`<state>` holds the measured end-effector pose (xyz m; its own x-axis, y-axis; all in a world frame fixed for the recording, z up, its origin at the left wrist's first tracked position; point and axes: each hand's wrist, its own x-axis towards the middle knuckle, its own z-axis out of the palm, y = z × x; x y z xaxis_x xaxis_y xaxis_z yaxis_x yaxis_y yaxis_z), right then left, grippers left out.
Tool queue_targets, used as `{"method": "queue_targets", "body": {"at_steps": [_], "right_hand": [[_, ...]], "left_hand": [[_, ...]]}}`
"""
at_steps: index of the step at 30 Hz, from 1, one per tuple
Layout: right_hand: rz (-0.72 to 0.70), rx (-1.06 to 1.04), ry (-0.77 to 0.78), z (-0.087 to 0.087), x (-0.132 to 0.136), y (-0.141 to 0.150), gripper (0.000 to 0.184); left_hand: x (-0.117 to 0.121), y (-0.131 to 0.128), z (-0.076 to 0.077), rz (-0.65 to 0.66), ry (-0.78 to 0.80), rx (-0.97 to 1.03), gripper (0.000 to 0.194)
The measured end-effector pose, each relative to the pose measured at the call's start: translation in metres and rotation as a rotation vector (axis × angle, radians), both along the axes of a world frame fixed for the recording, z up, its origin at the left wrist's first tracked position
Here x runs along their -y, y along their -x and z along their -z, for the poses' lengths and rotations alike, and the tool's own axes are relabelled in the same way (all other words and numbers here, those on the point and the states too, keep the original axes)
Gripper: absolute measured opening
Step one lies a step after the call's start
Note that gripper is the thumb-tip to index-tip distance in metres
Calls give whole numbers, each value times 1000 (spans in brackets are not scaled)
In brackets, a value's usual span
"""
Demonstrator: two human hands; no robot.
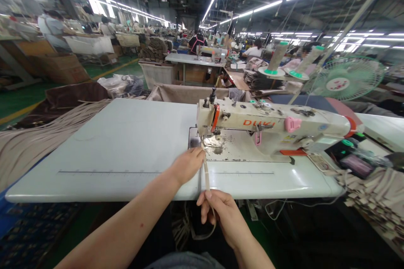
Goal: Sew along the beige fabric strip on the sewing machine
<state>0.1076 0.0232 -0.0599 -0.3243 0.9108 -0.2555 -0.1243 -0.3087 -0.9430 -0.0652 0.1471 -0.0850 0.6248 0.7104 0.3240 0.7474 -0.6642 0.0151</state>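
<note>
A narrow beige fabric strip [207, 174] runs from under the needle area of the white sewing machine [271, 124] down over the table's front edge. My left hand [189, 164] is beside the needle plate, its fingertips closed on the strip's upper part. At the table edge, my right hand [217, 208] pinches the same strip between thumb and fingers. Below that hand the strip hangs in a loop. The machine's presser foot [212, 136] sits just beyond my left fingertips; the exact stitching point is too small to make out.
The pale tabletop [126, 147] carries a printed ruler line. Long beige strips [47, 138] lie at the left, and stacked strips [378, 197] at the right. Thread cones [277, 56] and a green fan [347, 77] stand behind the machine. Other people work farther back.
</note>
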Motion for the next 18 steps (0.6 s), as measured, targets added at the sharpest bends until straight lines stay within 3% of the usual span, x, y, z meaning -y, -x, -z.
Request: {"method": "queue_targets", "body": {"at_steps": [6,14,18], "right_hand": [[21,45,-76,-5,20,-9,45],[-101,43,-133,21,36,-23,48],[-108,67,-178,22,37,-27,47]], "left_hand": [[0,0,2,7,-6,-34,21],[0,1,5,-7,-10,-23,19],[1,1,5,-7,-15,-25,19]]}}
